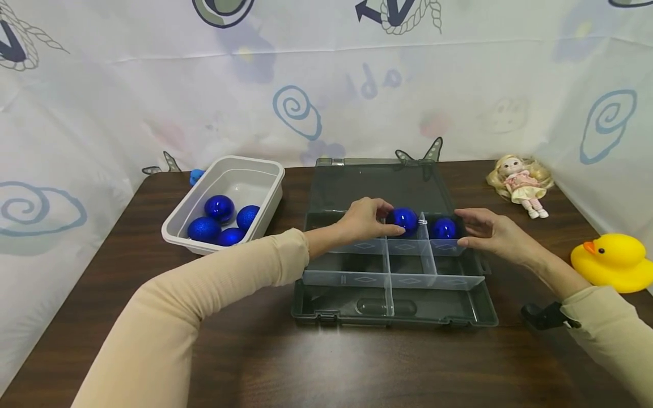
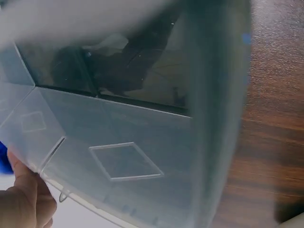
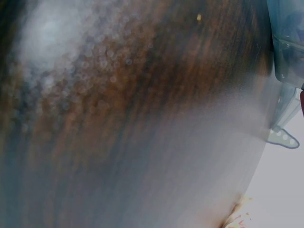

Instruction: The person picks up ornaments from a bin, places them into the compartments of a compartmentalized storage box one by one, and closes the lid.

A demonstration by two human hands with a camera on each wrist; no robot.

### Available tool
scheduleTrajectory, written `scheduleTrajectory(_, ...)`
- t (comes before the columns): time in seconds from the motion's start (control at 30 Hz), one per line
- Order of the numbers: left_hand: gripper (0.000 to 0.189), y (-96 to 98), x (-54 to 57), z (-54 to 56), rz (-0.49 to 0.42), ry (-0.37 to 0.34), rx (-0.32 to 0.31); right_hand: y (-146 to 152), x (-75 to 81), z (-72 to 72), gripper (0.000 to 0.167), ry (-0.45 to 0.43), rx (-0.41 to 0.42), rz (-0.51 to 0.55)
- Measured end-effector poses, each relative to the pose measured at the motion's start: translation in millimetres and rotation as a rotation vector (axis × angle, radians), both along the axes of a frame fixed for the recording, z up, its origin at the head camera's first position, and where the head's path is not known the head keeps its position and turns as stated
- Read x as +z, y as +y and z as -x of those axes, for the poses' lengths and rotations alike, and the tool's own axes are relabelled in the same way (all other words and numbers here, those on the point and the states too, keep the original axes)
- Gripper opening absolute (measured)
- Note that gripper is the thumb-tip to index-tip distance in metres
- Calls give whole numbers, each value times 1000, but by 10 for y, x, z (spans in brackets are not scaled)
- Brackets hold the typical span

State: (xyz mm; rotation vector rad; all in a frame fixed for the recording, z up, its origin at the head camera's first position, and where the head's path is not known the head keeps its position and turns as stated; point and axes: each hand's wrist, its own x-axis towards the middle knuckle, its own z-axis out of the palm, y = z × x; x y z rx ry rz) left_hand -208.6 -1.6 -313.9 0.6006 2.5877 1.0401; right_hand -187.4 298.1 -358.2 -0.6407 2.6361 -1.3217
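My left hand (image 1: 364, 221) pinches a shiny blue Christmas bauble (image 1: 405, 220) between thumb and fingers, at the back middle compartment of a dark see-through divider box (image 1: 342, 309). The bauble's silver cap points right. In the left wrist view, the hand (image 2: 28, 199) shows at the lower left beside a sliver of blue. A second blue bauble (image 1: 444, 228) lies in the back right compartment. My right hand (image 1: 492, 233) is beside it at the box's right edge, thumb and fingers spread apart. The right wrist view shows mostly tabletop, with no clear sight of that hand.
A white tub (image 1: 170, 229) with several blue baubles stands at the left, a small blue object (image 1: 196, 177) behind it. The box's lid (image 1: 377, 184) lies back. A doll (image 1: 522, 184) and a yellow duck (image 1: 614, 262) are at the right. Cloth hangs behind.
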Motion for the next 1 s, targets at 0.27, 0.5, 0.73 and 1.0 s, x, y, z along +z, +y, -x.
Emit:
scheduleTrajectory(0.27,53,-190,4,-35,-14,-80,-24,2,-41,-7,61,-6,8,14)
scheduleTrajectory(0.5,49,-815,304,-79,-217,-124,2,3,-18,0,61,6,6,3)
scheduleTrajectory(0.73,51,-1894,318,54,-251,-106,250,0,14,-3,60,6,3,8)
scheduleTrajectory(1.0,56,-2402,88,71,-62,-111,356,-8,-15,6,58,16,37,66)
